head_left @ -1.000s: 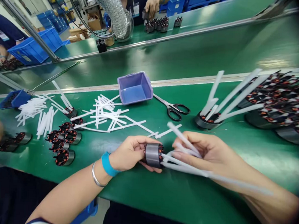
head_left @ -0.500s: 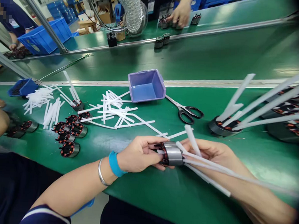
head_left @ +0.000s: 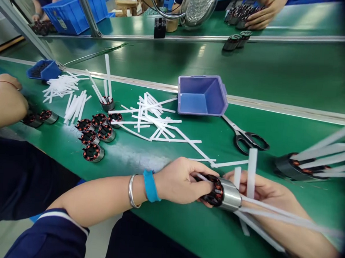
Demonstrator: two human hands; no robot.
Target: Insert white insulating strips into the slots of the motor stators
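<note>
My left hand (head_left: 184, 179), with a blue band and a silver bangle at the wrist, is closed on a motor stator (head_left: 231, 195). The stator lies on its side above the bench, its copper windings and black end toward my left fingers. Long white strips (head_left: 289, 220) stick out of its other end, toward the right forearm. My right hand (head_left: 273, 192) is at that end, fingers curled at a short white strip (head_left: 251, 171) that stands upright. Its fingertips are partly hidden behind the strips and the stator.
Loose white strips (head_left: 158, 116), a purple bin (head_left: 201, 103) and scissors (head_left: 247, 138) lie ahead. Several stators (head_left: 93, 152) stand at left; another with strips (head_left: 289, 166) is at right. A co-worker's arm (head_left: 6, 105) is at far left, another person's hand (head_left: 265, 12) across the bench.
The view has shifted, so the bench things sit differently in frame. The stator has tilted, its strip end now lower. The short strip by my right hand has turned more upright.
</note>
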